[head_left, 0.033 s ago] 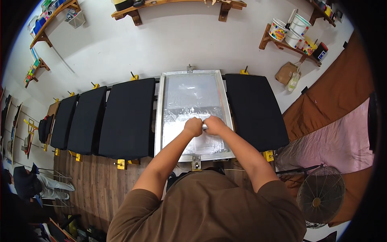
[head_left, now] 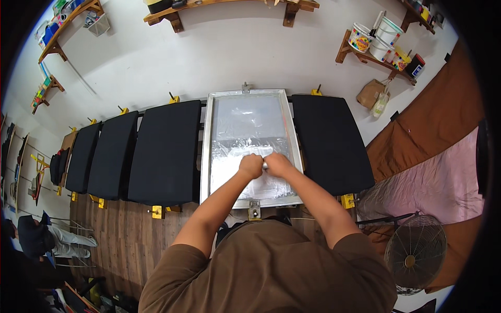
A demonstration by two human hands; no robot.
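Note:
A metal-framed printing screen lies across the middle of the row, its mesh grey at the far end and glossy white nearer me. Over its near half, my left hand and my right hand are closed side by side on a squeegee. Only a short bit of its silvery handle shows between my fists; its blade is hidden. Metal clamps hold the frame at its far edge and near edge.
Black cloth-covered boards stand in a row to the left, and another black board is at the right. A fan stands at lower right. Buckets sit on a wall shelf. Another person is at far left.
Both my hands have shifted very slightly toward me over the screen, still closed on the squeegee. Nothing else has visibly moved.

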